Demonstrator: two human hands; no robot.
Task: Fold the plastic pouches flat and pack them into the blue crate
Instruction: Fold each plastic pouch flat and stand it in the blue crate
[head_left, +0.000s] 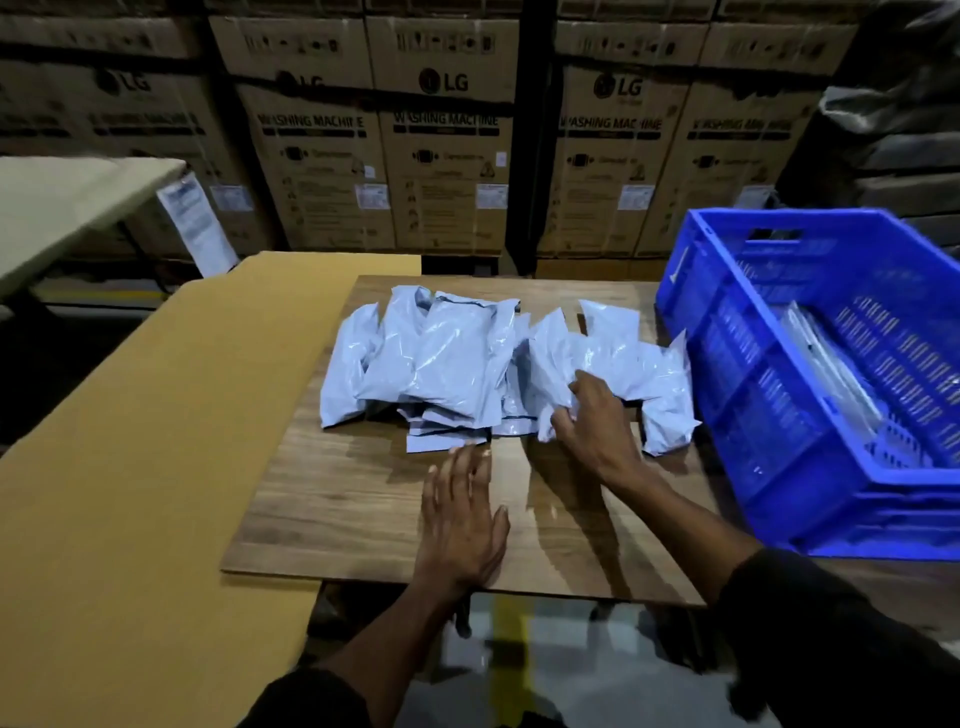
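A heap of several pale grey plastic pouches (452, 364) lies across the far half of a wooden board (337, 509). My right hand (592, 421) reaches into the right side of the heap, its fingers curled round a crumpled pouch (613, 358). Just short of the heap's near edge, my left hand (462, 514) rests flat on the board with straight fingers and holds nothing. The blue crate (769, 415) stands at the right of the board, and a flat folded pouch (831, 369) leans inside it.
A tan cardboard sheet (130, 467) covers the surface left of the board. Stacked cardboard appliance boxes (441, 145) form a wall behind. A pale table (57, 208) stands at far left. The floor shows beyond the board's near edge.
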